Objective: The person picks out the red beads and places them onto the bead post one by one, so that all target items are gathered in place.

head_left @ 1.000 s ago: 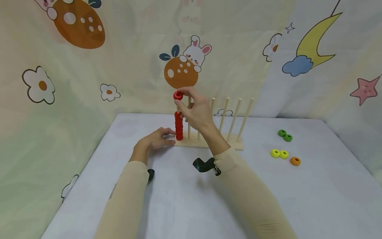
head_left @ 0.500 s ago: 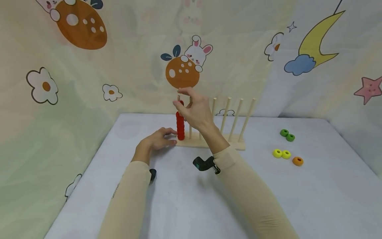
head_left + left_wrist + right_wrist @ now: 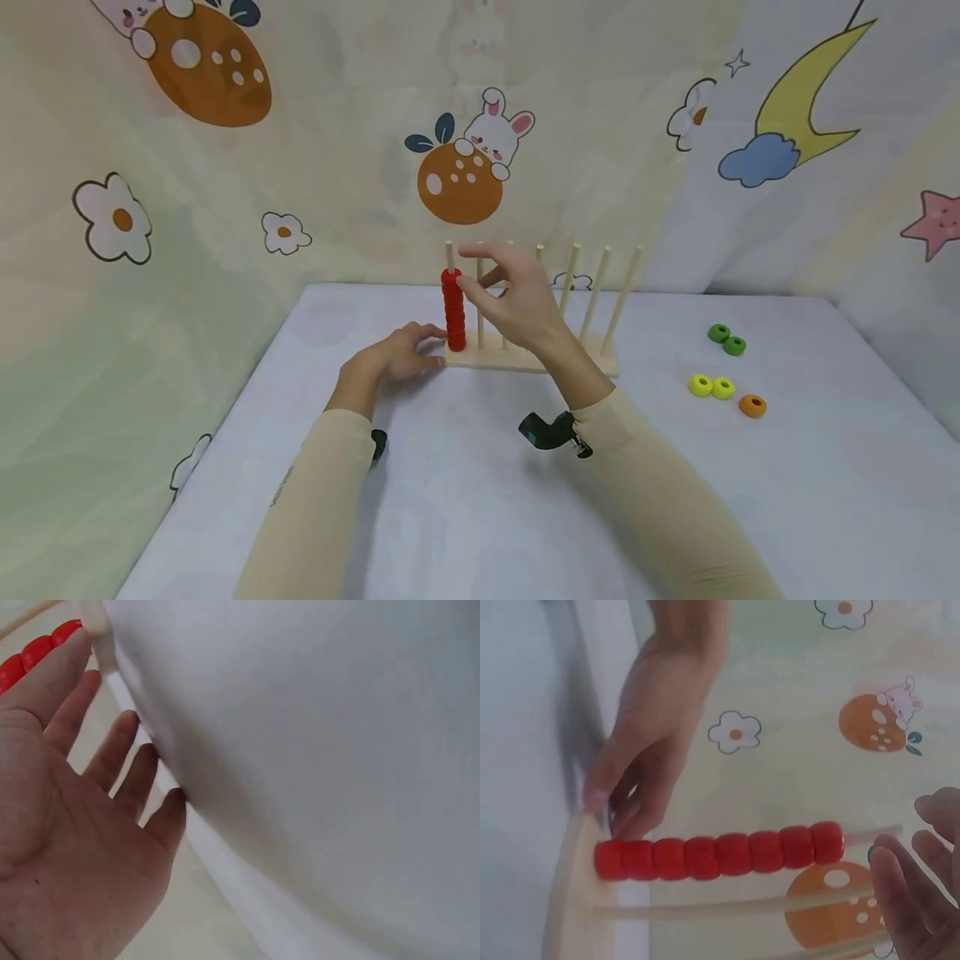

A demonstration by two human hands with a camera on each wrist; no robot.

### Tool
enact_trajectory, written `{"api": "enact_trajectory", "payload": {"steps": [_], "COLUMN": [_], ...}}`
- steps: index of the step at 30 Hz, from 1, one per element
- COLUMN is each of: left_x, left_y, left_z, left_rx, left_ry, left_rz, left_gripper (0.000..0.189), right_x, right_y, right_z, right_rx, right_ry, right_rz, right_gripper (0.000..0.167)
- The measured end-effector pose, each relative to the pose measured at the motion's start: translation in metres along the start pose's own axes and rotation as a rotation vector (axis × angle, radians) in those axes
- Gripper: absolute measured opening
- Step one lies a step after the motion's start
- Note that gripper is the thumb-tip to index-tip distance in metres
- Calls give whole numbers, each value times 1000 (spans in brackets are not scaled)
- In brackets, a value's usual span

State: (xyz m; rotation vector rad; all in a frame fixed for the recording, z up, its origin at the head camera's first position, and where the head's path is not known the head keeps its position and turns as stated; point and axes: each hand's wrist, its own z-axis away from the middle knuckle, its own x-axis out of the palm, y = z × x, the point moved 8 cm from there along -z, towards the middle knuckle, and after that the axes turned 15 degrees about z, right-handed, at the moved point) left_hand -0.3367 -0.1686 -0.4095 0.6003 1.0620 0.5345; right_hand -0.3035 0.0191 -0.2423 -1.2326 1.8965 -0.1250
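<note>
Several red beads [image 3: 453, 310] are stacked on the leftmost rod of a wooden peg rack [image 3: 498, 358], with the rod's tip bare above them. My left hand [image 3: 401, 352] is at the left end of the base, thumb and index finger touching it, as the right wrist view also shows with the left hand [image 3: 656, 742]. Its fingers [image 3: 112, 754] lie spread and fairly straight in the left wrist view. My right hand [image 3: 521, 296] hovers just right of the stack's top, thumb and fingers apart, holding nothing visible. Part of the rack is hidden behind it.
To the right of the rack on the white table [image 3: 465, 500] lie two green beads [image 3: 727, 339], two yellow beads [image 3: 712, 387] and one orange bead [image 3: 753, 406]. Several upright rods [image 3: 592, 292] stand along the base. A printed cloth [image 3: 360, 150] hangs behind the table.
The red bead that my right hand pinched at the rod's tip has slid down onto the stack. My right hand has let go and moved down and right. My left hand stays at the base.
</note>
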Motion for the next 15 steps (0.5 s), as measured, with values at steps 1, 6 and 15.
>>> {"api": "enact_trajectory", "payload": {"steps": [1, 6, 15], "left_x": [-1, -6, -19], "left_y": [1, -1, -3], "left_z": [2, 17, 59], "left_rx": [7, 33, 83], "left_ry": [-3, -24, -39], "left_rz": [-15, -80, -97], "left_gripper": [51, 43, 43], "right_x": [-2, -8, -12], "right_y": [2, 12, 34], "right_z": [3, 26, 65], "right_rx": [-5, -28, -25], "right_ry": [-3, -28, -166], "right_rz": [7, 36, 124], "right_gripper": [33, 31, 30]}}
